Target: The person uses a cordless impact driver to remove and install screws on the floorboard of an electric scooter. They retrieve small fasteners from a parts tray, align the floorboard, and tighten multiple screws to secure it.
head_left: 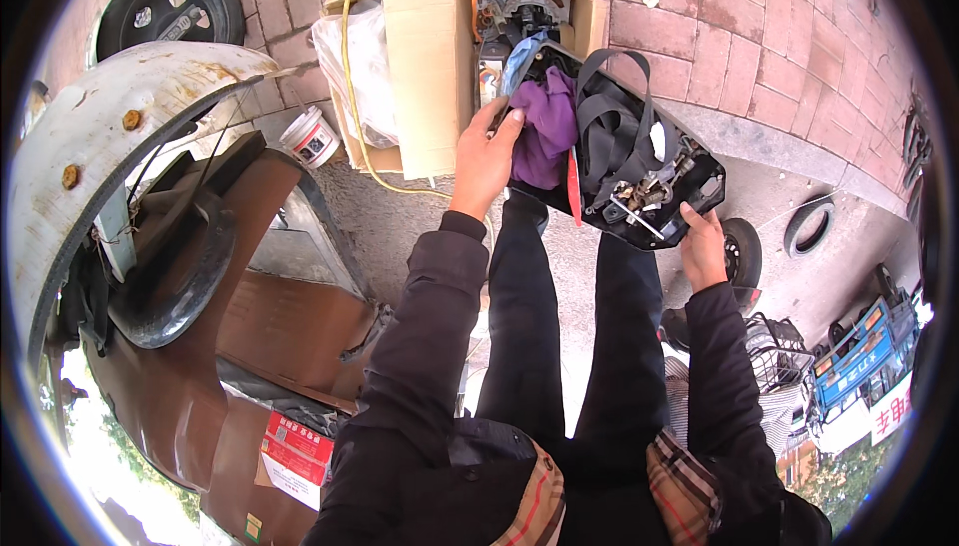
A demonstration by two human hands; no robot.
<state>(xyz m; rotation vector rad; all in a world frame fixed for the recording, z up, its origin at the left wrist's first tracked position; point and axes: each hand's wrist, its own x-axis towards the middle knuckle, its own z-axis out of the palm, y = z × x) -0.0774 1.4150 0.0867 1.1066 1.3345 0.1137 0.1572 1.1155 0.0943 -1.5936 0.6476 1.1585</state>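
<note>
A black tray [711,184] is held above my legs, overlapping a cardboard box behind it. My left hand [486,158] grips its left edge beside a bunched purple cloth [541,131]. My right hand [704,246] holds the tray by its near right corner, thumb on the rim. Inside are coiled black straps [604,124], metal parts with a silver rod [632,214] and, at the far end, a light blue item [524,53]. A thin red piece [573,186] sticks out from under the cloth. The fingertips of both hands are partly hidden by the tray.
Cardboard boxes [425,81] with a yellow hose [352,96] across them stand ahead, beside a white bucket [311,136]. Left are a rusty white shell [100,121], brown panels [290,331] and a tire [170,11]. Right are another tire [807,228] and a blue vehicle [864,341].
</note>
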